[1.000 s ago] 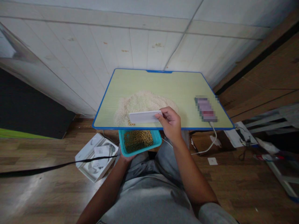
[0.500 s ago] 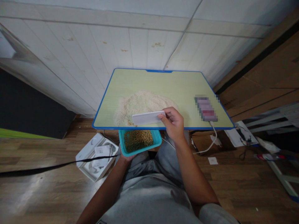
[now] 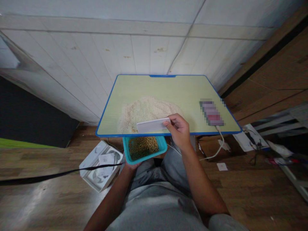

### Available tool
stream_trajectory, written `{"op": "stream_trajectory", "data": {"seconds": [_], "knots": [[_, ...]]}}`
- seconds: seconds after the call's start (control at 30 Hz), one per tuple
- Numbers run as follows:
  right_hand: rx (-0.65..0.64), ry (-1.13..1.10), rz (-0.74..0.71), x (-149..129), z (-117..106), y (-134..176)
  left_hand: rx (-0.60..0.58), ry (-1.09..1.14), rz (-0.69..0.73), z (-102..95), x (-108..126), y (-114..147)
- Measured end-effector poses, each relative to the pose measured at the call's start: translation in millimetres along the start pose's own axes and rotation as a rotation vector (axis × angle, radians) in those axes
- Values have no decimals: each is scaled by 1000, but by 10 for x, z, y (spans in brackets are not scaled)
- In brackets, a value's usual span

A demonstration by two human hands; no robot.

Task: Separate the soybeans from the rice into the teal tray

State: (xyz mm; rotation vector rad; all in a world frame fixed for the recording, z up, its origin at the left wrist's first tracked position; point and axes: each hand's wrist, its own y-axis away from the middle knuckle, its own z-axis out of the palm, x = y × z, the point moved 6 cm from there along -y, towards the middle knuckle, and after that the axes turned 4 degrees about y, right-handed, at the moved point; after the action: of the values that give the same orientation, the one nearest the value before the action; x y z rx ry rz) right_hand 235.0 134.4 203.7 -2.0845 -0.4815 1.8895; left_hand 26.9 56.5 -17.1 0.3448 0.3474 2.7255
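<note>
My right hand (image 3: 178, 131) grips a flat white card (image 3: 152, 125) by its right end, holding it edge-down at the near edge of a pale grain pile (image 3: 145, 110) on the blue-rimmed green table (image 3: 168, 86). My left hand (image 3: 130, 164), mostly hidden, holds a teal tray (image 3: 163, 148) from below, just under the table's front edge. The tray is filled with small yellow-brown beans (image 3: 143, 147).
A phone (image 3: 211, 113) with a white cable (image 3: 216, 149) lies on the table's right side. An open white box (image 3: 101, 165) and a black cable (image 3: 48, 176) lie on the wooden floor at left. Papers and clutter sit at right. A white panelled wall stands behind.
The white card in my right hand has slid slightly right and nearer to the table's front edge. The view has shifted a little; the tray stays under the edge.
</note>
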Motion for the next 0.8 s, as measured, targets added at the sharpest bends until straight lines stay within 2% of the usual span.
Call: {"op": "stream_trajectory", "data": {"seconds": [0.1,0.17,0.2,0.27,0.4,0.57,0.7,0.8], "knots": [[-5,-9,2,10,-5,-2,115,-14,53,21,39,-11],[-3,-18,5,9,-18,2,185,-22,64,123,25,10],[3,-25,4,5,-29,6,271,-21,74,162,20,37],[22,-43,4,-8,-59,18,324,-14,47,305,-16,80],[66,-60,22,-30,-123,42,364,-8,48,445,-36,131],[112,-59,83,-10,-156,45,340,-48,84,431,-38,135],[144,-81,121,33,-148,19,402,-4,60,405,-68,135],[172,-120,156,92,-148,-14,394,32,55,339,-63,114]]}}
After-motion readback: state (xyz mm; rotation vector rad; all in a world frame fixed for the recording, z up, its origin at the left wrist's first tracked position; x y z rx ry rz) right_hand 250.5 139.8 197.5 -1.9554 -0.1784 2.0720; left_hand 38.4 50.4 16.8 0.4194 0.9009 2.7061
